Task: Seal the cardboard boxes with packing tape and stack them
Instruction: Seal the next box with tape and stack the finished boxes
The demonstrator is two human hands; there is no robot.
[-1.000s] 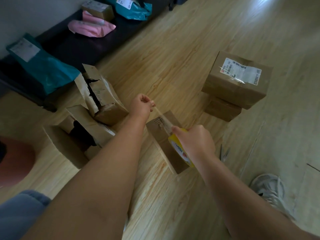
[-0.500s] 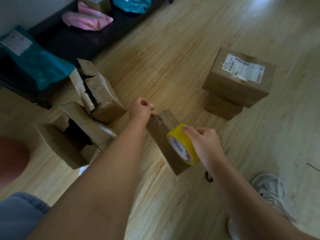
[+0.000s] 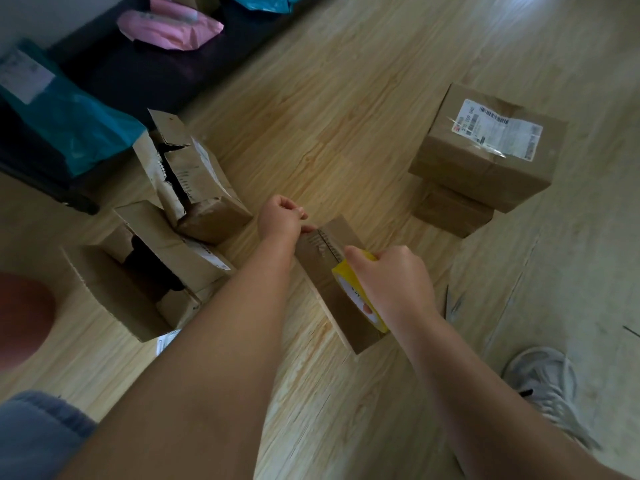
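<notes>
left hand (image 3: 282, 220) curled, thumb tip at far end of box (image 3: 330, 299) top; whether it pinches anything unclear. right hand (image 3: 391, 282) grips yellow tape roll (image 3: 341, 271), roll on edge over box middle. box lies on wood floor (image 3: 329, 116). right side: labelled box (image 3: 485, 168) stacked on lower box (image 3: 450, 213). left side: torn open box (image 3: 197, 188) leaning against second open box (image 3: 166, 251). scissors (image 3: 452, 303) on floor just beside right wrist. grey shoe (image 3: 547, 386) lower right.

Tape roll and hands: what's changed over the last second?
The left hand, pinching the tape end, came down from above the small box to its far edge, bringing the strip down onto the top. The right hand still grips the yellow tape roll over the box. Stacked boxes and open boxes stayed put.
</notes>
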